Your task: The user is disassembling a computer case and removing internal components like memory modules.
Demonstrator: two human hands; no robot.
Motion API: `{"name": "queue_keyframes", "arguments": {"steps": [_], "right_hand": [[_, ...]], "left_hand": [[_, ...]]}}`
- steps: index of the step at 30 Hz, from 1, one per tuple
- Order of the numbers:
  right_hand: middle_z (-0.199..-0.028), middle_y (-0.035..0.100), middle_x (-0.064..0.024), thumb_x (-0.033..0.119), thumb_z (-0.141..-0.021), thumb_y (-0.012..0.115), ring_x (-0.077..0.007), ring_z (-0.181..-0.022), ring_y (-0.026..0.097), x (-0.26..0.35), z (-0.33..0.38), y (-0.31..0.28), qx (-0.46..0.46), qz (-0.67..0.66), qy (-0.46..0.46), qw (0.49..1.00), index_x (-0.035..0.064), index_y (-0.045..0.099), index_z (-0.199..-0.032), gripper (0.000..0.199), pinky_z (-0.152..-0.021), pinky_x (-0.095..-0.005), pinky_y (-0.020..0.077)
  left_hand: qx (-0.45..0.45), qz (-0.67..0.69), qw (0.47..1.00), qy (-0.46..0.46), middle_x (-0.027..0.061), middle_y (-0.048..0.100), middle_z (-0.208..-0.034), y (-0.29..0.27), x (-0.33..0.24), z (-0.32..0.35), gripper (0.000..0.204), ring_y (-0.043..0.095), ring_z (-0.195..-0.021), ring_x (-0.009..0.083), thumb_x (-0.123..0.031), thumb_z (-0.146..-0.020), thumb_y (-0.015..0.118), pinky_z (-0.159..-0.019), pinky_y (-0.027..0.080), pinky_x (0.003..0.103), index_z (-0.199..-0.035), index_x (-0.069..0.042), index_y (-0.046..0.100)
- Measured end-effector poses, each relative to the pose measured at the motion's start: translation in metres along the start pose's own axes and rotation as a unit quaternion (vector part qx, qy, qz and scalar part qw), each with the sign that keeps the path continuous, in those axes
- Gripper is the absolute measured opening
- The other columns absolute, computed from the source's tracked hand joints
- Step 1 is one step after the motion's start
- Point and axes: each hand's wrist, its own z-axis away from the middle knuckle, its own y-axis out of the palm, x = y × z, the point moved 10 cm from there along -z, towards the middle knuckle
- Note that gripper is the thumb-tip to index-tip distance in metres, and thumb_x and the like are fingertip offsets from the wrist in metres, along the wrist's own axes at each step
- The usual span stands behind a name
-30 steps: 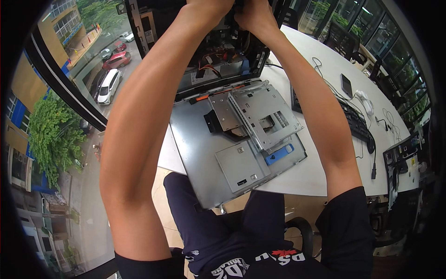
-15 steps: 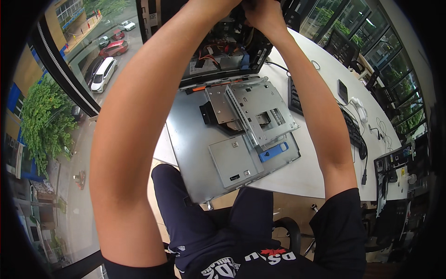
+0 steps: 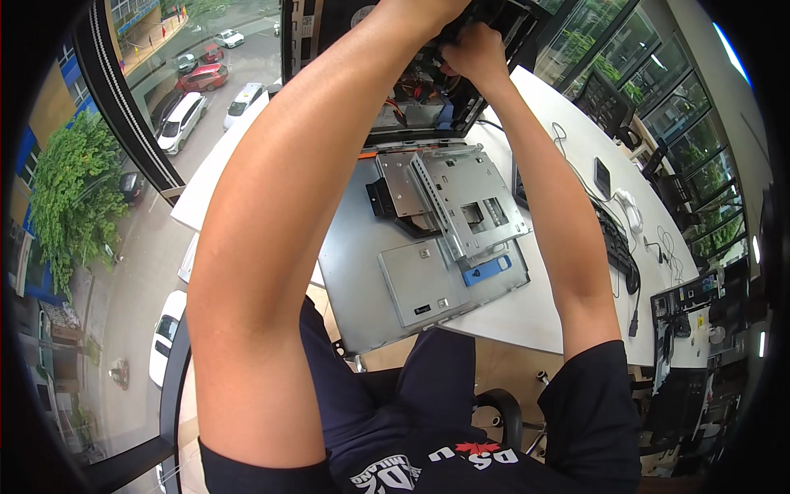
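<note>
Both arms reach forward into an open desktop computer case (image 3: pixel 471 105) at the far edge of view. My left hand (image 3: pixel 440 6) is cut off by the top edge, and its fingers are hidden. My right hand (image 3: pixel 480 54) is curled closed inside the case, and what its fingers hold cannot be made out. Coloured cables (image 3: pixel 411 103) show below that hand. In front of the case, a flat metal side panel (image 3: pixel 350 247) lies on the table. On it rest a silver drive bracket (image 3: pixel 481 185) and a blue latch piece (image 3: pixel 487 270).
The white table (image 3: pixel 539 272) curves away to the right, carrying a black keyboard (image 3: pixel 615 247), a phone (image 3: pixel 602 178), a white cabled item (image 3: pixel 630 210) and loose cables. Another opened computer part (image 3: pixel 687 300) stands farther right. A window with parked cars outside is at left.
My right hand has come lower and nearer, apart from the left hand, so more of it shows. The whole view has shifted slightly, with the panel and bracket appearing a little farther right.
</note>
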Motion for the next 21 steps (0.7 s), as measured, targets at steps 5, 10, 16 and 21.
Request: {"name": "queue_keyframes", "arguments": {"steps": [5, 10, 16, 21], "right_hand": [[-0.061, 0.071, -0.0157, 0.009, -0.067, 0.067, -0.0350, -0.069, 0.075, 0.018, 0.003, 0.001, -0.010, -0.001, -0.027, 1.000, 0.0004, 0.073, -0.058, 0.014, -0.078, -0.0379, 0.0627], [-0.061, 0.072, -0.0126, 0.013, -0.075, 0.067, -0.0284, -0.065, 0.075, 0.012, -0.004, 0.004, -0.010, 0.052, -0.027, 0.998, -0.0001, 0.072, -0.063, 0.019, -0.074, -0.0336, 0.0622], [-0.065, 0.073, -0.0135, 0.018, -0.083, 0.070, -0.0296, -0.069, 0.076, 0.003, -0.002, 0.012, 0.010, 0.015, -0.034, 0.999, -0.0015, 0.074, -0.073, 0.022, -0.074, -0.0358, 0.0611], [-0.076, 0.075, -0.0168, 0.026, -0.084, 0.072, -0.0384, -0.079, 0.075, -0.010, 0.028, 0.002, -0.003, -0.011, -0.037, 0.999, -0.0005, 0.079, -0.087, 0.027, -0.080, -0.0438, 0.0597]], "left_hand": [[0.026, -0.018, 0.999, 0.005, 0.0089, 0.077, -0.082, 0.000, 0.007, 0.001, 0.014, 0.077, -0.085, 0.0222, -0.012, -0.085, 0.067, -0.071, 0.058, 0.035, -0.080, -0.012, 0.080], [0.028, -0.025, 0.999, 0.009, 0.0090, 0.077, -0.081, 0.006, 0.006, 0.000, 0.014, 0.077, -0.085, 0.0222, -0.012, -0.085, 0.067, -0.071, 0.058, 0.035, -0.080, -0.012, 0.080], [-0.024, -0.006, 1.000, 0.002, 0.0079, 0.077, -0.082, -0.006, 0.007, 0.004, 0.014, 0.077, -0.084, 0.0226, -0.013, -0.085, 0.066, -0.071, 0.058, 0.035, -0.080, -0.013, 0.079], [0.015, -0.024, 1.000, -0.011, 0.0082, 0.076, -0.081, 0.010, 0.004, 0.007, 0.011, 0.077, -0.085, 0.0227, -0.012, -0.085, 0.068, -0.073, 0.058, 0.034, -0.081, -0.014, 0.078]]}}
